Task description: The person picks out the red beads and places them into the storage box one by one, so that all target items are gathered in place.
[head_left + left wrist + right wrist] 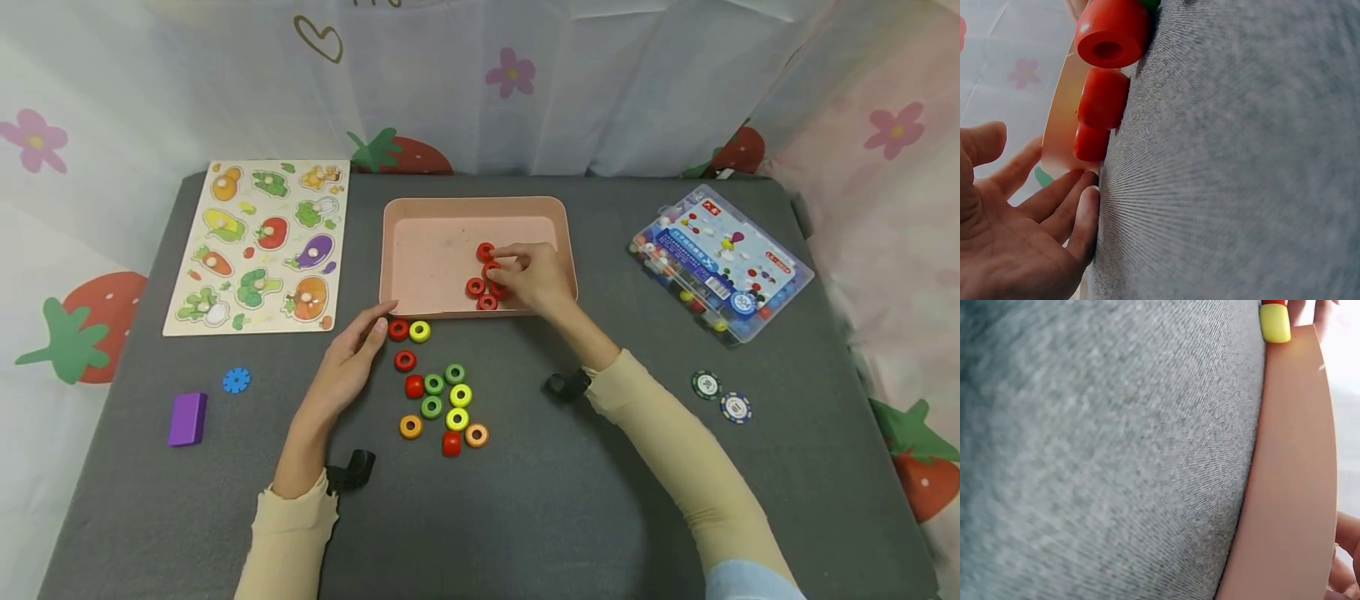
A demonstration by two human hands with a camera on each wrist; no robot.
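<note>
A shallow pink tray (435, 250) lies at the back middle of the table, with several red ring beads (476, 287) in its right half. Over them is my right hand (536, 279), thumb and index finger at either side of one red ring bead (491, 268). In the right wrist view the tray wall (1291, 456) partly hides these fingers. My left hand (348, 358) reaches to the tray's front left corner, fingers extended, fingertips at the rim. Beside them sit a red ring bead (398, 331) and a yellow ring bead (420, 332).
In front of the tray lie several green ring beads (431, 407), yellow, orange and red ones. A vegetable puzzle board (255, 250) is at left, above a blue disc (236, 381) and purple block (187, 419). At right are a plastic bead box (720, 262) and two chips (736, 407).
</note>
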